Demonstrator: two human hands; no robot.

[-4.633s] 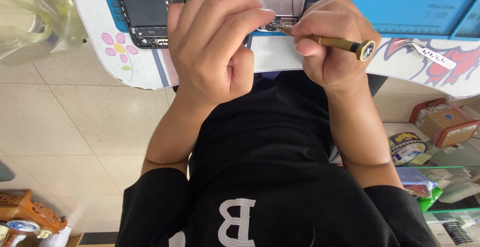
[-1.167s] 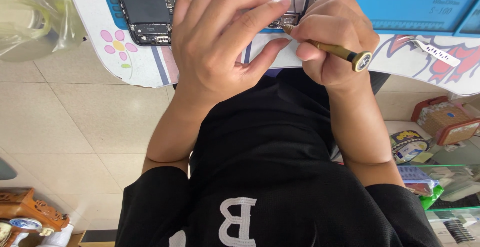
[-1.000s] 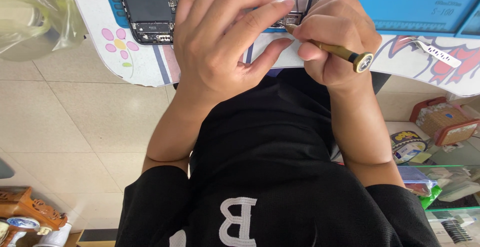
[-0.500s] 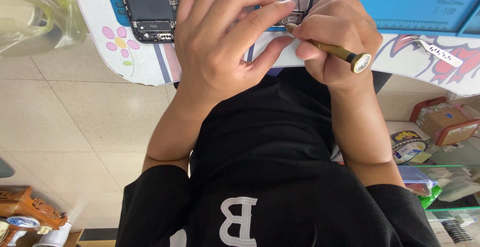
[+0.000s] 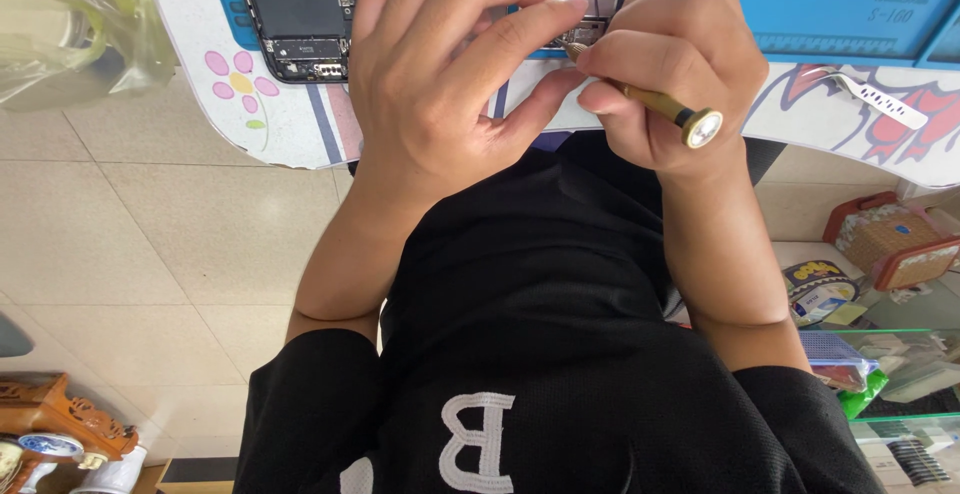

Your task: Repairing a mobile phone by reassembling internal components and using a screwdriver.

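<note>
Two hands [image 5: 450, 84], screwdriver [image 5: 650, 104], opened phone [image 5: 305, 9], tweezers [image 5: 880, 99]

A blue work mat [image 5: 850, 14] is laid across the desk's far side. A pair of metal tweezers [image 5: 880, 102] is seen near the desk's right edge, on its white top [image 5: 290, 129], which is printed with a pink flower [image 5: 238, 84]. A clear plastic bag [image 5: 70, 24] is seen beyond the desk's left edge, above the beige tiled floor [image 5: 150, 244]. A woven basket [image 5: 885, 239] is placed below the right edge.
</note>
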